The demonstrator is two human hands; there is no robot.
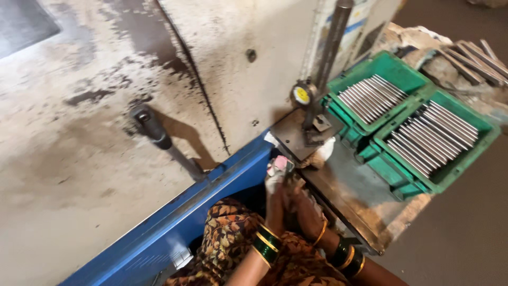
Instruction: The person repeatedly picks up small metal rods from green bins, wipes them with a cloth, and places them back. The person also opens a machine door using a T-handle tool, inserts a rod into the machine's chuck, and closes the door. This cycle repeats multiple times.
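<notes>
While both forearms reached up from the bottom edge of the view, the two hands met palm to palm just below the corner of the dark steel gauge plate (296, 135), wrists almost touching. The left hand (275, 198) stood upright, fingers pointing up and away, its fingertips wrapped in pale cloth or tape and pinched shut on a small pink and white block (280, 163) — too blurred to say exactly what it was. The right hand (307, 212) lay against it from the side, fingers curled in toward the left palm; whether it gripped anything, I couldn't tell. Green and gold bangles (266, 243) ringed the left wrist, a matching set the right. That little block sat at the very top of the left fingertips, just beside the plate's near corner and over the blue metal frame edge (211, 196). On the plate stood a round yellow-faced dial gauge (302, 95) on a grey upright post (330, 45). Well apart to the right, two green plastic crates (434, 140) held rows of slim silver metal rods (433, 135), lying side by side.
</notes>
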